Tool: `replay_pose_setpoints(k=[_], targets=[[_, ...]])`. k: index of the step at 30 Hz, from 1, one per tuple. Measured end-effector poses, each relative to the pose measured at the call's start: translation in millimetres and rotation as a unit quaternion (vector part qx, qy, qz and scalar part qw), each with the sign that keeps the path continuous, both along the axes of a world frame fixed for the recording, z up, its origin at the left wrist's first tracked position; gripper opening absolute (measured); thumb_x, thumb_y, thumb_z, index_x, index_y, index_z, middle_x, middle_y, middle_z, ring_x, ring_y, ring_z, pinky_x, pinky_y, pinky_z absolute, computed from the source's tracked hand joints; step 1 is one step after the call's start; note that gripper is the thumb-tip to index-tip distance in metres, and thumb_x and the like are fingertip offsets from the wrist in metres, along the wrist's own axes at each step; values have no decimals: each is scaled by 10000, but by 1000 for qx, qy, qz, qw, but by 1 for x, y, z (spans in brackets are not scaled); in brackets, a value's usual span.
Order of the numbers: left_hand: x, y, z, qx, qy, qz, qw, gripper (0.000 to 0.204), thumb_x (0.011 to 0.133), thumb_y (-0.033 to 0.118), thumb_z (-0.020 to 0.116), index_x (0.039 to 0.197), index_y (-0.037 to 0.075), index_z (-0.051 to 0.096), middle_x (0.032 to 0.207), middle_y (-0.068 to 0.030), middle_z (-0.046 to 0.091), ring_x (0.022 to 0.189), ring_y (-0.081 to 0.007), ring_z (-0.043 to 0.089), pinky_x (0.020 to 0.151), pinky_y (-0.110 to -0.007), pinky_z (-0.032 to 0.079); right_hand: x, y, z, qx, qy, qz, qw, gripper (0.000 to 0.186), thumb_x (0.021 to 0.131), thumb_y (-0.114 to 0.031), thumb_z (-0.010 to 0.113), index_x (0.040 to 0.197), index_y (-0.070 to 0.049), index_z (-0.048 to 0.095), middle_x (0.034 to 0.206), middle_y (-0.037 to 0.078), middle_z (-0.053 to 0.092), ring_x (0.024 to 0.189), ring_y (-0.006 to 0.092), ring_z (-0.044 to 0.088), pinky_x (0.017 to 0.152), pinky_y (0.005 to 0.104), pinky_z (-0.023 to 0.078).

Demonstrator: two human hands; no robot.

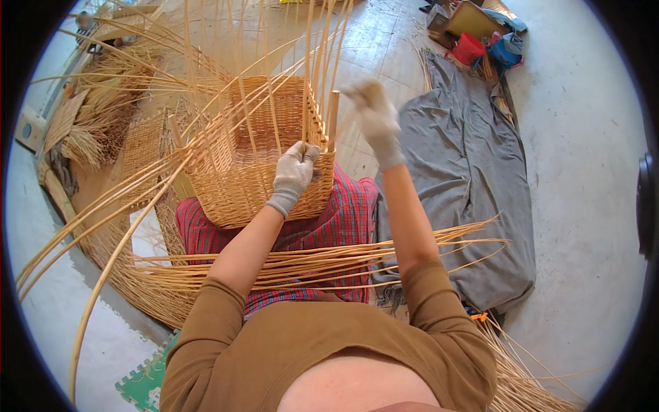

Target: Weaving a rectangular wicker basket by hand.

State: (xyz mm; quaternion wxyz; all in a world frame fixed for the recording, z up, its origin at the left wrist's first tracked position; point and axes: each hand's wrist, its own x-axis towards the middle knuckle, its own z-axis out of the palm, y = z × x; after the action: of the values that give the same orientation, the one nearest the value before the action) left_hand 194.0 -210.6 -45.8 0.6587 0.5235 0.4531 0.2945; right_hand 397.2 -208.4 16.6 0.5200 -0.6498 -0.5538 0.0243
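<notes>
A half-woven wicker basket (pixel 257 196), golden brown and rectangular, rests over my lap on a red checked cloth (pixel 353 199). Tall, thin rods (pixel 268 96) stand up from its walls, and others splay out to the left. My left hand (pixel 296 168), in a pale work glove, is closed at the near rim around the foot of an upright rod (pixel 306 117). Raised just right of the basket is my gloved right hand (pixel 374 117), smeared by motion; whether it holds anything cannot be made out. A thicker wooden stick (pixel 333 120) stands at the basket's right corner.
Loose long rods (pixel 316 264) lie across my lap. A grey cloth (pixel 467 185) covers the floor on the right, with a red bucket (pixel 468 49) and a blue container (pixel 504 51) beyond. Bundled strands (pixel 103 123) lie far left; a green foam mat (pixel 145 378) is at lower left.
</notes>
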Motion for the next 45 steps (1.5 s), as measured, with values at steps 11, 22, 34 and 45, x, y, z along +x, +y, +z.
replay_pose_setpoints(k=[11,22,34,45], targets=[[-2,-10,10,16,-35,46,998,285,1078,309,561,1075,29,617,859,-52,680,510,-143,653,430,-287,516,6,-20,-98,151,676,-20,721,139,1041,-82,526,1171,-80,475,878,70,574,581,97,448,522,254,418],[3,-22,1,486,391,-142,769,886,899,184,701,1635,93,215,1114,-162,698,1004,-322,668,918,-438,504,-26,-1,-122,148,694,-20,704,264,1078,-362,470,1058,-112,550,579,-50,362,451,96,351,383,281,273],[-1,-12,-24,439,266,-156,844,686,1011,198,542,1636,198,261,1189,-114,702,1071,-218,679,993,-409,479,-47,-91,-67,289,614,173,713,603,1072,-602,358,756,-119,534,573,-9,424,488,128,351,465,291,318],[-1,-35,-7,354,-21,227,907,443,1003,244,664,1383,62,525,1218,-103,636,1073,-195,616,947,-320,522,-50,-49,-26,-82,462,277,838,347,963,-211,727,1255,-40,646,1059,25,686,1041,150,627,937,334,514]])
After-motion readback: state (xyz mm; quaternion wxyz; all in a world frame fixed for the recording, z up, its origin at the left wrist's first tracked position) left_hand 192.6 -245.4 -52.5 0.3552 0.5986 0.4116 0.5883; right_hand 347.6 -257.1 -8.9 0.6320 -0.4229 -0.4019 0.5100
